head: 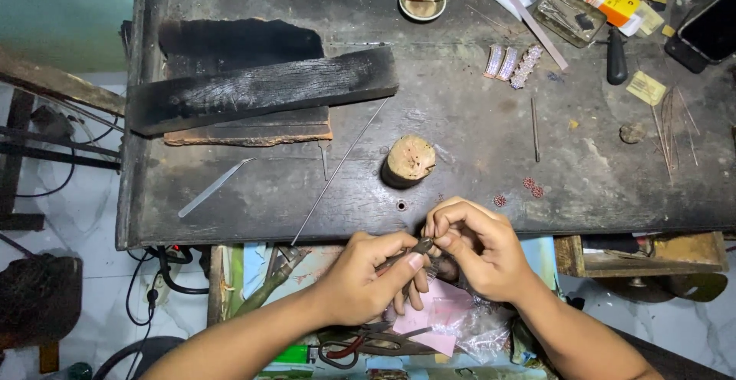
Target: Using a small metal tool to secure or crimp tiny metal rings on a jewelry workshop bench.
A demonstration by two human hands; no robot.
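Observation:
My left hand (373,273) grips a slim dark metal tool (406,253) just off the near edge of a dark worn workbench (475,127). The tool's tip meets the fingertips of my right hand (474,248), which pinch a tiny piece I cannot make out. Both hands hover above a lower tray holding pink paper (422,326), clear plastic bags and pliers (360,343). A small round wooden stump (409,159) stands on the bench just beyond my hands.
A charred wooden block (261,88) lies at the left, with metal tweezers (213,187) and a long thin wire (337,173) nearby. A small bowl (422,0), a tin (570,15), silver ornaments (512,64), a phone (713,29) and thin rods (673,131) sit at the back and right.

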